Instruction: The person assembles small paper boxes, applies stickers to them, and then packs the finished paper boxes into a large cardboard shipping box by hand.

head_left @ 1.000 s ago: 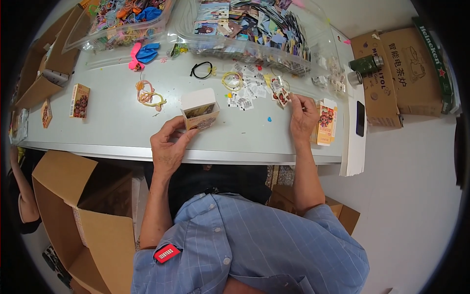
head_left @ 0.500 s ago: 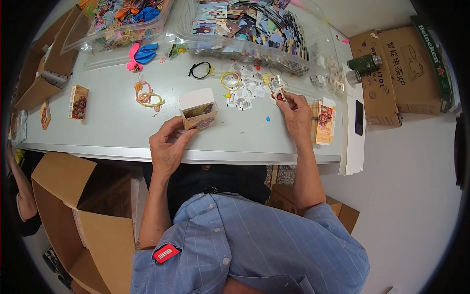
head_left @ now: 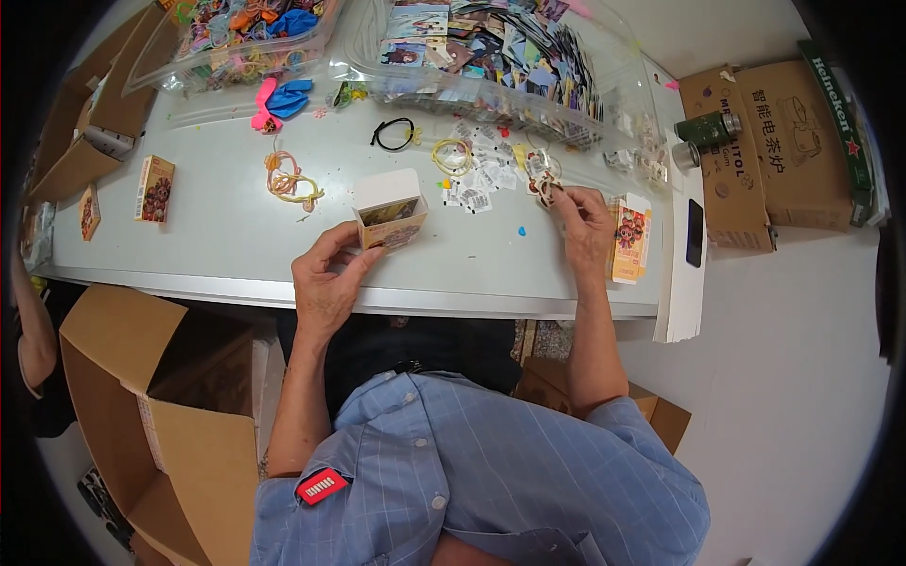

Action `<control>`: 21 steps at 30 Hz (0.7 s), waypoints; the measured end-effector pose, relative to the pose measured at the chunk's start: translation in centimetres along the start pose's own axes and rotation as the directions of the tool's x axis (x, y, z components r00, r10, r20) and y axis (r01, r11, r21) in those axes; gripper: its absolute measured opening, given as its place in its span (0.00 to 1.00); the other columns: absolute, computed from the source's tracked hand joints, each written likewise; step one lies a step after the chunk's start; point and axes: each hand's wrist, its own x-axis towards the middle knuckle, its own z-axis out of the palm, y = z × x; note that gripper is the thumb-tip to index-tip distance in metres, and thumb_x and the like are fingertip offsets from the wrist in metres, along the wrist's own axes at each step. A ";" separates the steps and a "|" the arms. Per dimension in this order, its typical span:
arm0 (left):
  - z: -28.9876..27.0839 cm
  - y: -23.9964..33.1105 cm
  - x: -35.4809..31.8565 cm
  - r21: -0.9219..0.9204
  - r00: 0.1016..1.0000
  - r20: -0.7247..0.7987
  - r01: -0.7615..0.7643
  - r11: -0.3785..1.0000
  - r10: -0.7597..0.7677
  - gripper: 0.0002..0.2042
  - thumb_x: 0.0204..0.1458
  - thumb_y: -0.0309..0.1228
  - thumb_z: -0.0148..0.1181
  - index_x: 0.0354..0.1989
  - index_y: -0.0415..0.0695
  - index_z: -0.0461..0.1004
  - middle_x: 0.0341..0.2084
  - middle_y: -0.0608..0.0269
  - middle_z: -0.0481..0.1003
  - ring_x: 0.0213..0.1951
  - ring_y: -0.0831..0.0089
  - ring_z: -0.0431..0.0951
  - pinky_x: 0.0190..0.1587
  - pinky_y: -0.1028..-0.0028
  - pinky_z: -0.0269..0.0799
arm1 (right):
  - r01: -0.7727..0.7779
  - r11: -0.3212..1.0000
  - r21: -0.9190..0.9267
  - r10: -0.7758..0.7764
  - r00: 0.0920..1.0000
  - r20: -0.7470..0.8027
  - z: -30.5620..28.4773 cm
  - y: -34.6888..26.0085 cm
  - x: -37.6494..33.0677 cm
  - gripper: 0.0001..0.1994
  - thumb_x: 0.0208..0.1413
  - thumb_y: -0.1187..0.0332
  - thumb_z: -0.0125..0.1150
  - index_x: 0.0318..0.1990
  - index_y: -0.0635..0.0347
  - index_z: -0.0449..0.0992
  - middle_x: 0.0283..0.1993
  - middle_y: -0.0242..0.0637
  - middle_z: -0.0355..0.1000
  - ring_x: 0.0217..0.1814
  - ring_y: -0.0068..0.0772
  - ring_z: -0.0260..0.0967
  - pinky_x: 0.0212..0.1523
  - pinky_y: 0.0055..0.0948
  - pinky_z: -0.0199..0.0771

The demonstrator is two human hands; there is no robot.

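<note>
Though open-topped, box (head_left: 392, 233) btwn L-hand (head_left: 326, 278) thumb & fingers (R-hand (head_left: 585, 226) pinch: sml patterned item (head_left: 545, 194)).

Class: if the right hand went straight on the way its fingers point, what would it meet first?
Probably the small packets just ahead of the right hand, before the clear plastic bin; depth is hard to judge.

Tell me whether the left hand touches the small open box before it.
Touching: in the head view, the left hand pinches the small open box at its lower left corner.
</note>
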 end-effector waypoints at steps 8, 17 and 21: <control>0.3 0.1 0.2 0.012 1.000 0.000 -0.025 1.000 0.025 0.17 0.52 0.23 0.71 0.51 0.38 0.79 0.40 0.62 0.83 0.35 0.81 0.78 0.39 0.79 0.75 | 0.433 0.894 0.116 -0.449 0.865 0.223 4.7 -7.7 -0.3 0.04 0.59 0.77 0.64 0.41 0.64 0.82 0.37 0.29 0.75 0.36 0.21 0.70 0.40 0.20 0.68; 0.1 0.3 0.0 -0.030 1.000 -0.003 0.007 1.000 -0.007 0.17 0.51 0.24 0.72 0.50 0.39 0.80 0.39 0.62 0.83 0.34 0.80 0.78 0.39 0.78 0.76 | 0.659 0.750 0.054 -0.570 0.603 0.559 8.9 -12.2 0.1 0.06 0.52 0.75 0.70 0.37 0.58 0.83 0.29 0.36 0.74 0.33 0.31 0.72 0.34 0.30 0.72; 0.0 0.2 0.0 0.004 1.000 -0.002 -0.010 1.000 0.010 0.17 0.51 0.24 0.73 0.50 0.39 0.80 0.38 0.62 0.83 0.34 0.79 0.79 0.40 0.78 0.76 | 0.700 0.714 0.014 -0.543 0.540 0.643 9.3 -13.0 0.2 0.06 0.51 0.73 0.71 0.37 0.56 0.84 0.28 0.36 0.72 0.33 0.33 0.71 0.34 0.31 0.71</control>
